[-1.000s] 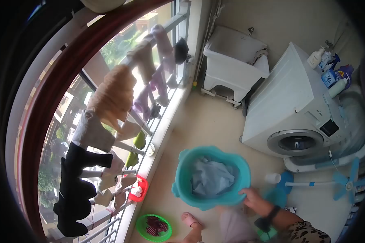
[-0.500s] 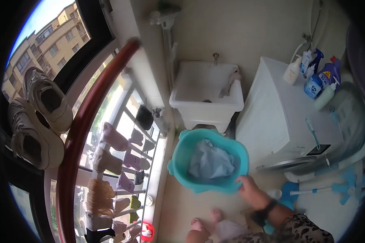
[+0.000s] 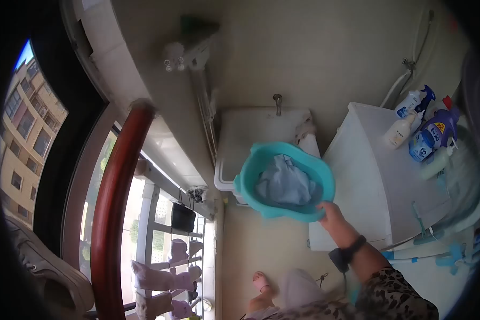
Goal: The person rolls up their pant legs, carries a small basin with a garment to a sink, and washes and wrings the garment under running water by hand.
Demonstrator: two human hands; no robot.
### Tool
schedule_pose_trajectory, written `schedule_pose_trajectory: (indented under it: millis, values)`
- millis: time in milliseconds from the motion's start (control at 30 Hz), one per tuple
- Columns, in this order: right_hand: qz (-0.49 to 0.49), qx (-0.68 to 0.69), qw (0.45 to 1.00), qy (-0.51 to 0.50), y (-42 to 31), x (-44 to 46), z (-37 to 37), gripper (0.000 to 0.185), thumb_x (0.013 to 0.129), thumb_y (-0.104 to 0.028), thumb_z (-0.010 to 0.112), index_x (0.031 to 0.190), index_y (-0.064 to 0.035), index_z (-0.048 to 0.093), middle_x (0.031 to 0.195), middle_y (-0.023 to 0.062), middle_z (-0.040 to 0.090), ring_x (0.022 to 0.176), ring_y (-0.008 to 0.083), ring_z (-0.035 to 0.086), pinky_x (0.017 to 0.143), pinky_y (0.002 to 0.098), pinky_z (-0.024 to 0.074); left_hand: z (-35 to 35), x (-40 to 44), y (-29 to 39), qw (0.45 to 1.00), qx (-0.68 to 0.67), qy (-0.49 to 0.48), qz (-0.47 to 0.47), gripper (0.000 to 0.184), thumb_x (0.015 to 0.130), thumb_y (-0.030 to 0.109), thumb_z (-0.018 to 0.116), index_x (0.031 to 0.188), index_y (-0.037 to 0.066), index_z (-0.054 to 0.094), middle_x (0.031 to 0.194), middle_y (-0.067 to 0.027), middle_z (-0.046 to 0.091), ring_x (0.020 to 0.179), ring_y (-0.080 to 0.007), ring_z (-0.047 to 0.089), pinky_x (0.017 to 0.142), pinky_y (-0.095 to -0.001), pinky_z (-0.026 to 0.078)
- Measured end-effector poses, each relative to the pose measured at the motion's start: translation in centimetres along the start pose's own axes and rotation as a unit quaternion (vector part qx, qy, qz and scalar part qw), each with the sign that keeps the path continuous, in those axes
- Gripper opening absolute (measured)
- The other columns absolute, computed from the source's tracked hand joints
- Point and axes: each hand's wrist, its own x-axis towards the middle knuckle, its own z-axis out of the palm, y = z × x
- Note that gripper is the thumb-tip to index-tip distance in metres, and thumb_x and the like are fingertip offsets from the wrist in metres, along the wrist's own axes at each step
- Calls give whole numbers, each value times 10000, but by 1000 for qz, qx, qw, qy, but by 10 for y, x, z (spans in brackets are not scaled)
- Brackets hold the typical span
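Observation:
My right hand grips the near right rim of a teal plastic basin, its fingers wrapped over the edge. A light blue wet cloth lies bunched inside the basin. The basin is held up in front of a white sink and covers part of its front. A grey cloth hangs on the sink's right rim, and a metal tap is at its back. My left hand does not show.
A white washing machine stands to the right, with cleaning bottles on top. On the left are a red handrail, hanging socks and a shoe. A foot shows on the floor.
The basin, held by my right hand, has moved forward to the sink and now overlaps its front. The view has shifted up and toward the sink; the green basket is out of sight.

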Motion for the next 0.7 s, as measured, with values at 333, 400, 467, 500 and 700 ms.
schedule_pose_trajectory:
  millis: [333, 400, 467, 500, 700]
  values:
    - [118, 42, 987, 103, -14, 186, 63, 229, 575, -15, 656, 775, -31, 545, 709, 75, 521, 563, 200, 508, 450, 341, 374, 19, 144, 32, 994, 4, 63, -91, 349, 860, 283, 479, 1053, 6, 568, 1078, -136, 593, 1006, -318, 555, 863, -393, 426]
    - [143, -31, 984, 105, -33, 212, 77, 222, 564, -32, 661, 761, -43, 559, 699, 73, 529, 568, 198, 510, 448, 331, 363, 31, 186, 39, 991, -4, 91, -101, 356, 867, 287, 476, 1058, 1, 568, 1076, -139, 596, 1006, -319, 556, 867, -393, 423]
    - [143, -65, 982, 101, -23, 248, 78, 218, 555, -46, 663, 752, -51, 571, 700, 72, 534, 583, 204, 513, 454, 338, 360, 41, 226, 43, 987, -9, 119, -107, 364, 874, 292, 473, 1063, -4, 567, 1075, -141, 598, 1005, -320, 556, 871, -393, 421]
    - [142, -81, 982, 100, -17, 266, 78, 217, 550, -53, 664, 748, -55, 577, 701, 72, 537, 591, 207, 515, 457, 342, 358, 44, 249, 42, 985, -8, 137, -107, 368, 877, 294, 472, 1066, -7, 566, 1074, -142, 600, 1005, -320, 557, 873, -393, 420]
    - [178, -150, 965, 117, -15, 313, 89, 317, 558, -58, 655, 864, -32, 576, 800, 94, 529, 668, 226, 504, 522, 358, 377, 48, 349, 85, 970, -125, 159, -134, 360, 880, 286, 481, 1108, 16, 554, 1116, -120, 578, 1021, -272, 537, 883, -379, 413]
